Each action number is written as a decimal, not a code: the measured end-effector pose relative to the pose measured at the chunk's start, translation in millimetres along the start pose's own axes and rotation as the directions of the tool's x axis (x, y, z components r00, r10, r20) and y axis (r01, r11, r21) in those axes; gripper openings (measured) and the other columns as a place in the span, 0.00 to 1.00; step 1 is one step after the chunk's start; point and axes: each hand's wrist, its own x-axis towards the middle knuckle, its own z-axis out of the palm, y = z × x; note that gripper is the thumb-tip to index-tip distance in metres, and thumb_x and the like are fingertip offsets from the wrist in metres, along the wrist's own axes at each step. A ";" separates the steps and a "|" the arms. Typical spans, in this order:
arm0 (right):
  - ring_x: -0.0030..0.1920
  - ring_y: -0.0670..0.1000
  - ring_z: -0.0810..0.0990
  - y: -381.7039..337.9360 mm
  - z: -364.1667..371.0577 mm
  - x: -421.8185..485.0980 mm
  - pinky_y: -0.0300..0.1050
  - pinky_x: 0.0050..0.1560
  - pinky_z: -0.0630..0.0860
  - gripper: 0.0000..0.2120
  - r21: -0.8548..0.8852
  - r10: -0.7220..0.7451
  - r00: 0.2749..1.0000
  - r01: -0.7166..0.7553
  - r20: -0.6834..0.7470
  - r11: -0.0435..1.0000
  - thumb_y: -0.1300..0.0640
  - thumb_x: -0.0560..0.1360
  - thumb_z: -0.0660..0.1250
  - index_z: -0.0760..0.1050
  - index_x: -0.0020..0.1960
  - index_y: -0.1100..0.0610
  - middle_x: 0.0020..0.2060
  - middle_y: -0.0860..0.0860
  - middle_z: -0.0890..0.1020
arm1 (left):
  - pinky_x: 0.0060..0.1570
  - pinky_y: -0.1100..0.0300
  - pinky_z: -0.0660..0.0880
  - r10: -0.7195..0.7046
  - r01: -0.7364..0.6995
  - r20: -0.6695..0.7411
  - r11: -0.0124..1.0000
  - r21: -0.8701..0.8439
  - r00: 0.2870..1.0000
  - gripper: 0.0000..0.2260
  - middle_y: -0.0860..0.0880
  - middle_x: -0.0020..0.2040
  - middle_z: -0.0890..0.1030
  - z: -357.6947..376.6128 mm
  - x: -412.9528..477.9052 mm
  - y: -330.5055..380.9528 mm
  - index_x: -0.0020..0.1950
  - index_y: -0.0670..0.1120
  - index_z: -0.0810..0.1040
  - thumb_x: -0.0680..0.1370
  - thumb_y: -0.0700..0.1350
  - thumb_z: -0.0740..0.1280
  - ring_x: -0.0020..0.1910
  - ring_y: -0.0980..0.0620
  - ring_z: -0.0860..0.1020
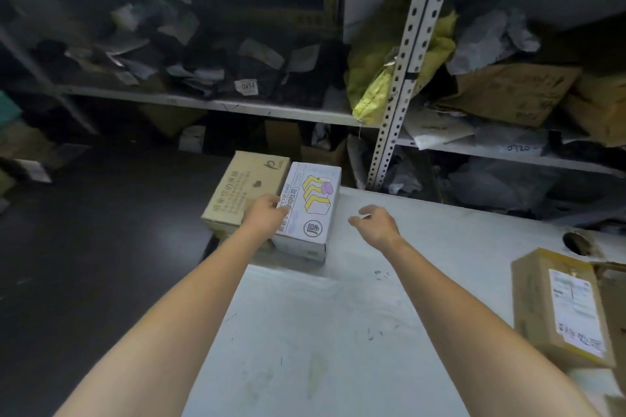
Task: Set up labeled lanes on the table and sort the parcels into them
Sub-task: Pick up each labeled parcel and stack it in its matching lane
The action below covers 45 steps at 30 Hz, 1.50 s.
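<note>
Left fingers (276,202) curl over the left top edge of the white box (313,213), down at the seam where it meets the brown box (245,186). That reads as a grip on the edge, though how deep the fingertips go is hidden. Right fingers (367,211) are loosely spread and slightly bent, holding nothing, just off the white box's right side and not touching it.

Step in hand looks like picking up or shifting the white box. To do it well, the right hand (377,223) should close on the right wall opposite the left hand (267,215), so both sides are clamped evenly. Then lift straight up, to avoid dragging the brown box along (they sit flush together).

The white box lies flat at the far left corner of the table (338,332), printed face up. The brown box is just left of it, and what it rests on cannot be told. Another box (555,308) with a shipping label sits well apart, at the table's right edge. No lane labels show on the table, so the sort looks early. Shelves (216,104) behind hold more parcels and bags.
</note>
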 end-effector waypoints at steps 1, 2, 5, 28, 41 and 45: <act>0.63 0.56 0.77 -4.0 4.3 0.9 0.48 0.62 0.72 0.23 -0.004 -0.001 1.000 0.001 0.004 1.000 0.49 0.78 0.69 0.73 0.69 0.56 0.64 0.56 0.79 | 0.61 0.49 0.77 0.005 -0.005 -0.001 1.000 0.008 1.000 0.18 0.45 0.63 0.79 -3.3 1.9 -2.8 0.71 0.46 0.73 0.81 0.47 0.66 0.54 0.48 0.76; 0.63 0.56 0.77 -8.0 8.5 2.1 0.48 0.63 0.72 0.23 -0.007 -0.001 1.000 0.001 0.006 1.000 0.49 0.78 0.68 0.73 0.70 0.56 0.64 0.56 0.79 | 0.61 0.50 0.76 0.003 -0.003 0.000 1.000 0.009 1.000 0.18 0.46 0.63 0.79 -6.9 4.0 -5.2 0.71 0.47 0.73 0.81 0.47 0.66 0.54 0.48 0.76; 0.64 0.56 0.76 -16.1 16.7 4.6 0.48 0.63 0.72 0.23 -0.016 -0.003 1.000 0.003 0.005 1.000 0.49 0.78 0.67 0.72 0.71 0.56 0.65 0.55 0.79 | 0.58 0.53 0.74 -0.004 0.005 0.010 1.000 -0.005 1.000 0.18 0.46 0.64 0.79 -13.2 8.9 -9.4 0.72 0.47 0.72 0.81 0.47 0.67 0.55 0.48 0.76; 0.61 0.56 0.79 -29.0 70.0 45.1 0.49 0.56 0.75 0.25 0.029 0.050 0.998 -0.050 0.025 0.998 0.50 0.79 0.68 0.67 0.72 0.56 0.63 0.55 0.80 | 0.58 0.53 0.76 0.075 -0.090 0.083 0.977 0.195 0.994 0.22 0.47 0.68 0.76 5.4 45.2 -9.3 0.75 0.50 0.69 0.81 0.49 0.66 0.56 0.47 0.78; 0.52 0.55 0.83 -4.6 50.7 67.5 0.52 0.56 0.79 0.22 0.129 0.080 0.996 -0.072 -0.051 0.989 0.53 0.77 0.69 0.68 0.70 0.53 0.57 0.54 0.82 | 0.58 0.48 0.79 -0.015 -0.018 0.243 0.991 0.131 0.970 0.18 0.48 0.63 0.81 39.1 59.5 1.2 0.71 0.48 0.73 0.81 0.44 0.67 0.57 0.46 0.80; 0.53 0.55 0.83 3.8 48.1 74.8 0.53 0.58 0.79 0.25 0.193 0.070 0.998 -0.068 -0.001 0.979 0.54 0.78 0.69 0.67 0.73 0.51 0.57 0.54 0.82 | 0.53 0.40 0.81 -0.102 0.118 0.260 0.992 -0.050 0.960 0.27 0.48 0.62 0.81 52.2 64.8 -4.8 0.78 0.53 0.60 0.82 0.45 0.67 0.56 0.45 0.82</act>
